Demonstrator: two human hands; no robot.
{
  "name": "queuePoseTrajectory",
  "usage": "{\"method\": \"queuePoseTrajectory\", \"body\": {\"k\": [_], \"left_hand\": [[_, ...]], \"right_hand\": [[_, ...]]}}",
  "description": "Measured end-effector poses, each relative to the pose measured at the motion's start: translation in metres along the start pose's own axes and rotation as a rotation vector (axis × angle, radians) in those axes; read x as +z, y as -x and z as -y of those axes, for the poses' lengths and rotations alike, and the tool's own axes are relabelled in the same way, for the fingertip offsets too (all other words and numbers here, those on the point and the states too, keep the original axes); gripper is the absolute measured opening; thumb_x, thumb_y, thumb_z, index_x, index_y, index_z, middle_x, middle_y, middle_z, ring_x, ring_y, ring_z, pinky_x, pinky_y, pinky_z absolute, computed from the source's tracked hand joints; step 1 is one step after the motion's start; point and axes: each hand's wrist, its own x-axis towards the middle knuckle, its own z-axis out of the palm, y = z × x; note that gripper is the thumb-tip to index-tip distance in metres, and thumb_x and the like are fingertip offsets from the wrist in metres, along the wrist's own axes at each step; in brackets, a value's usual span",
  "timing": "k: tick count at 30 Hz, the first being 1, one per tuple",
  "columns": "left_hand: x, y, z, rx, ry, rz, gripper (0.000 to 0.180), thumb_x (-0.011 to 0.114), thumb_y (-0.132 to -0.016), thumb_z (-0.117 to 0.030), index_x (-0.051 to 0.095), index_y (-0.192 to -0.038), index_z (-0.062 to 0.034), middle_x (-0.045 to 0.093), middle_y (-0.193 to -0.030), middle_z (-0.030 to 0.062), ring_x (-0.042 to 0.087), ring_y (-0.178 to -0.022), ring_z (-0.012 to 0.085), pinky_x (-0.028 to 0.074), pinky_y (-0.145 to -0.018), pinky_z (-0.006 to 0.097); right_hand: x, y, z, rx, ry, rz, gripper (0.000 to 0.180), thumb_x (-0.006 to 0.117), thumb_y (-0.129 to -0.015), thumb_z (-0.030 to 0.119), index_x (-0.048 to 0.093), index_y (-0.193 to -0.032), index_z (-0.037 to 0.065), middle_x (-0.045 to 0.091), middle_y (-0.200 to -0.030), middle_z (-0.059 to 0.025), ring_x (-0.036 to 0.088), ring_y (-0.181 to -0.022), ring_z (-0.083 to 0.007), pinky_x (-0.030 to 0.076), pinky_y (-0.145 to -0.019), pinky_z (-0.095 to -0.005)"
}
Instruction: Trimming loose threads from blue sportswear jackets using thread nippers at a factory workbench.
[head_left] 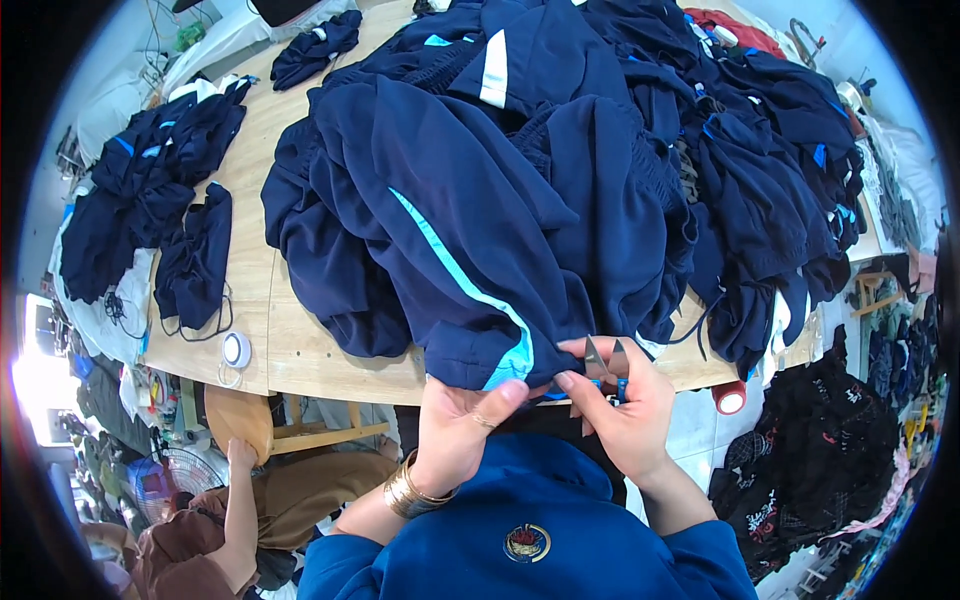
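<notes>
Wooden table (300,345) bearing heaped navy garments (480,200).
Left hand (455,420) is pinching the hem; right hand (620,405) is gripping small thread snips (603,362).

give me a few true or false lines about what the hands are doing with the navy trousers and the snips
1. The left hand grips the hem of the navy trousers at the table edge. True.
2. The right hand holds a tape measure. False: it holds small metal thread snips.
3. The trousers carry a light blue stripe down the leg. True.
4. The left wrist is bare. False: it wears gold bangles.
5. The table is metal. False: it is light wood.
</notes>
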Motion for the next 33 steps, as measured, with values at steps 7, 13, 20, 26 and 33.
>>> {"method": "queuePoseTrajectory", "body": {"k": [7,13,20,26,33], "left_hand": [[-0.004,0.001,-0.006,0.054,-0.057,-0.028,0.036,0.044,-0.088,-0.020,0.044,-0.114,0.0039,0.056,-0.106,0.0160,0.057,-0.096,0.0265,0.050,-0.078,0.043],[-0.006,0.001,-0.009,0.112,-0.163,-0.090,0.029,0.047,-0.085,-0.018,0.054,-0.099,0.0058,0.060,-0.093,0.0161,0.060,-0.083,0.0234,0.052,-0.071,0.037],[-0.003,0.000,-0.009,0.142,-0.098,-0.138,0.028,0.050,-0.082,-0.017,0.055,-0.096,0.0062,0.062,-0.086,0.0165,0.061,-0.073,0.0223,0.051,-0.066,0.033],[-0.006,0.001,-0.006,0.080,0.056,-0.143,0.025,0.054,-0.081,-0.017,0.056,-0.097,0.0025,0.062,-0.089,0.0133,0.060,-0.080,0.0202,0.049,-0.069,0.033],[-0.012,0.001,-0.005,0.086,0.108,-0.111,0.022,0.055,-0.081,-0.015,0.057,-0.097,-0.0009,0.062,-0.092,0.0104,0.058,-0.084,0.0186,0.045,-0.072,0.033]], "right_hand": [[-0.008,-0.005,-0.001,0.057,-0.042,-0.031,0.015,0.064,-0.077,0.007,0.059,-0.089,0.000,0.062,-0.067,-0.0050,0.054,-0.051,-0.0048,0.040,-0.045,-0.0161],[-0.017,-0.009,-0.002,0.156,-0.378,-0.003,0.012,0.061,-0.078,0.005,0.055,-0.087,0.000,0.054,-0.057,-0.0021,0.050,-0.044,-0.0050,0.036,-0.038,-0.0160],[-0.016,-0.015,-0.001,0.191,-0.452,0.007,0.006,0.056,-0.080,0.003,0.052,-0.083,-0.001,0.052,-0.054,-0.0035,0.049,-0.042,-0.0066,0.035,-0.036,-0.0172],[-0.018,-0.016,-0.005,0.203,-0.479,-0.009,0.007,0.056,-0.080,0.003,0.052,-0.084,-0.001,0.052,-0.053,-0.0041,0.047,-0.040,-0.0071,0.035,-0.036,-0.0180],[-0.015,-0.019,-0.005,0.217,-0.477,-0.004,0.007,0.055,-0.080,0.003,0.052,-0.085,-0.001,0.052,-0.053,-0.0042,0.047,-0.039,-0.0072,0.034,-0.035,-0.0179]]}}
